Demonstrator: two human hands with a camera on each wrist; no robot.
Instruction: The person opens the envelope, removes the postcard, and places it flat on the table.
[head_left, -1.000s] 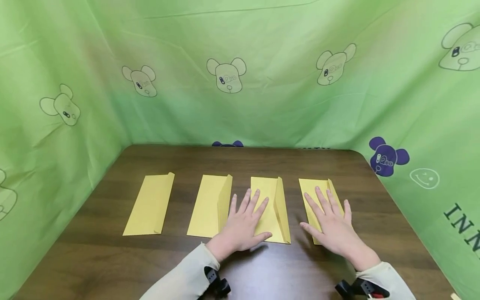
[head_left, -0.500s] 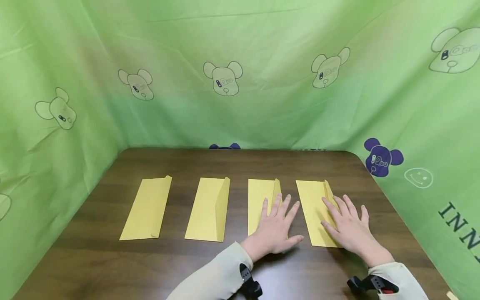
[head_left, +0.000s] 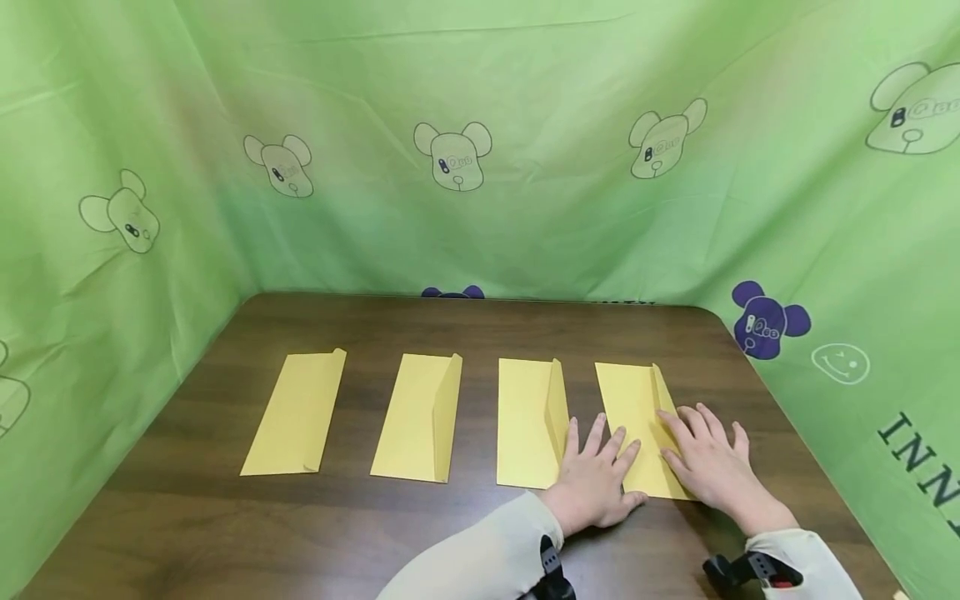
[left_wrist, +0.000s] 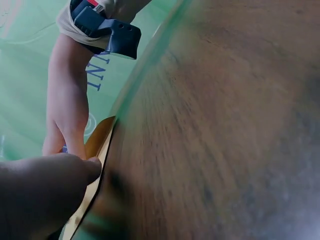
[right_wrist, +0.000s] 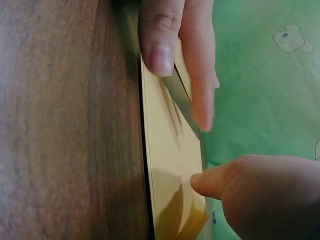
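Several yellow envelopes lie in a row, each with a flap along its right side. On the rightmost envelope [head_left: 622, 396], my left hand [head_left: 592, 487] rests with fingers spread at the lower left edge. My right hand [head_left: 716, 467] touches the flap [head_left: 663, 393] from the right, its fingers gently bent and not closed round it. In the right wrist view, the thumb [right_wrist: 212, 182] reaches over the yellow paper [right_wrist: 162, 125] beside a raised flap corner [right_wrist: 192, 222]. The left wrist view has the right hand [left_wrist: 68, 95] behind the partly lifted flap [left_wrist: 101, 134].
To the left lie the third envelope [head_left: 520, 425], another envelope [head_left: 405, 417] and the leftmost envelope [head_left: 296, 417]. All are on a dark wood table [head_left: 187, 517]. A green printed curtain [head_left: 360, 225] encloses its back and sides.
My left hand has slid right, from the third envelope to the rightmost one. My right hand has drawn back off the middle of that envelope to its right-side flap.
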